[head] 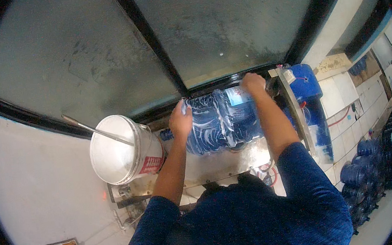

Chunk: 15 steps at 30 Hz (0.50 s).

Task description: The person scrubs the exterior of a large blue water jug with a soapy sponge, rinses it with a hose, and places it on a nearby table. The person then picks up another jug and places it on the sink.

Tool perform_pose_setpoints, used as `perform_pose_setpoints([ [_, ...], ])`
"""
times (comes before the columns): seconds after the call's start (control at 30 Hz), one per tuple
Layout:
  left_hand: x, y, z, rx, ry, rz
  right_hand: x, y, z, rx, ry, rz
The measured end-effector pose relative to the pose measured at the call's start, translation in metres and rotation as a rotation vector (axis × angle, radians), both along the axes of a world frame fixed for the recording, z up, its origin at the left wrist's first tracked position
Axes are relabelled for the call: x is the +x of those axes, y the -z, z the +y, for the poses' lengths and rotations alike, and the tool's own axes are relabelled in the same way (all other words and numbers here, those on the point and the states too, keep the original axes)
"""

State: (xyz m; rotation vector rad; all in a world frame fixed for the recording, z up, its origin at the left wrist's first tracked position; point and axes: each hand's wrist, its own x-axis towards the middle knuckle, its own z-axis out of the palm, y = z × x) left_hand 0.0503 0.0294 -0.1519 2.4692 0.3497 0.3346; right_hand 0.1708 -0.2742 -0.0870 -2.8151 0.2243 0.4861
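A large blue plastic water jug (207,125) lies on its side on a metal-topped stand (221,168), streaked with white suds. Its ribbed neck (166,135) points left, and a printed label (237,95) shows on its upper right part. My left hand (181,122) grips the jug's left end, thumb up; something whitish, foam or a cloth, shows at the fingers. Closed into a fist, my right hand (253,83) is at the far right side of the jug beside the label. Whether it holds anything is hidden.
Left of the jug stands a white plastic bucket (113,148) with a metal rod (97,130) leaning out. A dark-framed glass pane (229,27) rises behind the stand. Blue drums (302,84) stand at the right, and several stacked water jugs (360,174) lie along the tiled floor (342,136).
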Motion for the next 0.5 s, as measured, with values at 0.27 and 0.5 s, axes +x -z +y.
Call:
perform_pose_setpoints([
  [0.27,-0.014,-0.033,-0.015,-0.105,-0.084,0.088,-0.118,0.028,0.021,-0.195,-0.414,-0.543],
  [0.5,-0.027,-0.020,-0.016,-0.060,-0.005,-0.004,-0.064,-0.021,0.002,-0.123,-0.078,-0.064],
])
